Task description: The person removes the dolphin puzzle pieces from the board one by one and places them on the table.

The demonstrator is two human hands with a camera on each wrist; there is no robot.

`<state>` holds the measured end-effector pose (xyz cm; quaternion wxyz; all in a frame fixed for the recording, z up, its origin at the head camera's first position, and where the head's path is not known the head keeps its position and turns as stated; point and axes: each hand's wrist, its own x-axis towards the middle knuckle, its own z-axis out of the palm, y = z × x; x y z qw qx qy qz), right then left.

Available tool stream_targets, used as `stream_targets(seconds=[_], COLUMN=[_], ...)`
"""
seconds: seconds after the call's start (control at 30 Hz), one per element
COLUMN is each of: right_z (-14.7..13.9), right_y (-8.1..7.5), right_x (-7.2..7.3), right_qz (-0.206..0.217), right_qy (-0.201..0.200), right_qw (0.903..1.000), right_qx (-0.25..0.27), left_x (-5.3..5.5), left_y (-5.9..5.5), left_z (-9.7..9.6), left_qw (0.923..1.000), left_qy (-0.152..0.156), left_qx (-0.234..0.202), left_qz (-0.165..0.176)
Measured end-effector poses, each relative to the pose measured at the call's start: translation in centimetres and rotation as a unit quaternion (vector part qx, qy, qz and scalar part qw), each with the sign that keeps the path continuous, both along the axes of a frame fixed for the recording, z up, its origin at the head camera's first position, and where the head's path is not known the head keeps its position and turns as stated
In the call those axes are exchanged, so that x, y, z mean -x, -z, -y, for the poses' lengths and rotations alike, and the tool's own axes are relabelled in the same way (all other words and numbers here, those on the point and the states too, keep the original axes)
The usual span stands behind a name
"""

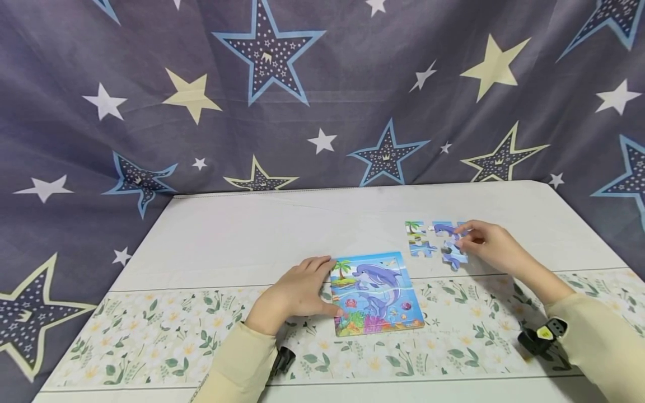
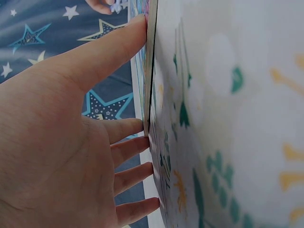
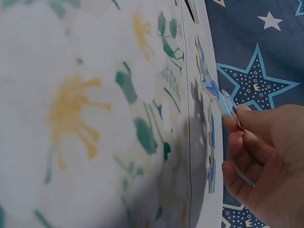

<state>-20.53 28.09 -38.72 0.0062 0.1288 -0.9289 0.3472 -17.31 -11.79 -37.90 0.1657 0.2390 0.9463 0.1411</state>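
Note:
A square dolphin puzzle board point(image 1: 378, 288) lies flat on the table in the head view. My left hand point(image 1: 301, 286) rests at its left edge, fingers spread and straight, the thumb touching the lower left corner. In the left wrist view the thumb point(image 2: 111, 52) lies against the board's edge point(image 2: 150, 71). Up and to the right, my right hand point(image 1: 491, 243) pinches a blue and purple jigsaw piece point(image 1: 452, 256) between thumb and fingers. This piece point(image 3: 223, 102) is tilted up over the table in the right wrist view. Other jigsaw pieces point(image 1: 422, 249) lie just beside it.
The pale table point(image 1: 282, 229) has a flowered band point(image 1: 201, 330) across its front part. Behind it hangs a dark curtain point(image 1: 353, 73) with stars. One loose piece shows a palm tree point(image 1: 414, 227), another a dolphin's head point(image 1: 442, 228).

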Motion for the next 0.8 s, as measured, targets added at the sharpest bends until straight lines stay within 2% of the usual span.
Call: stream_targets(seconds=[0.27,0.8], right_z=[0.0,0.4], right_y=[0.3,0.9], right_x=[0.8,2.0], right_qz=[0.004,0.0], right_qy=[-0.006,0.012], right_qw=[1.0,0.9996], right_qx=[-0.006,-0.026], left_x=[0.0,0.0], left_y=[0.1,0.1], left_z=[0.1,0.1], left_qw=[1.0,1.0], left_qy=[-0.001,0.0], left_qx=[0.0,0.003], left_qz=[0.001,0.006])
